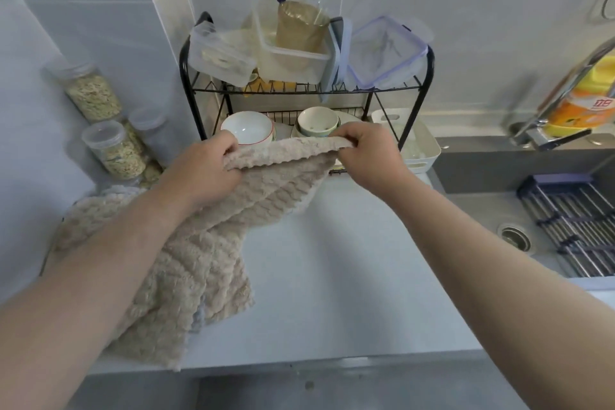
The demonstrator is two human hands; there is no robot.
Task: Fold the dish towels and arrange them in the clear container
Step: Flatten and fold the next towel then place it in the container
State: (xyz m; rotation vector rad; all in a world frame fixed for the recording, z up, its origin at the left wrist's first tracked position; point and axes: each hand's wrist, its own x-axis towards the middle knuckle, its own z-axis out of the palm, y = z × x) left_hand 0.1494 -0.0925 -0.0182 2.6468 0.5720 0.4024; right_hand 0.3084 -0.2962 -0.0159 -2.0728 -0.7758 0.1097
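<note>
While both hands are gripping the upper edge of a beige dish towel [266, 183], the cloth is hanging slantwise from them down to the pale counter [349, 260], with its lower end lying near the front edge. The left hand [203, 170] is bunching one corner in curled fingers. The right hand [366, 156] is pinching the other corner between thumb and fingers. The held edge is stretching across the front of a black dish rack [429, 76], just before two bowls [248, 131] on its lower shelf. Clear containers [293, 60] are sitting crowded on the top shelf. What looks like a second towel [90, 216] is lying crumpled beneath the left forearm, near some grain jars [93, 96].
</note>
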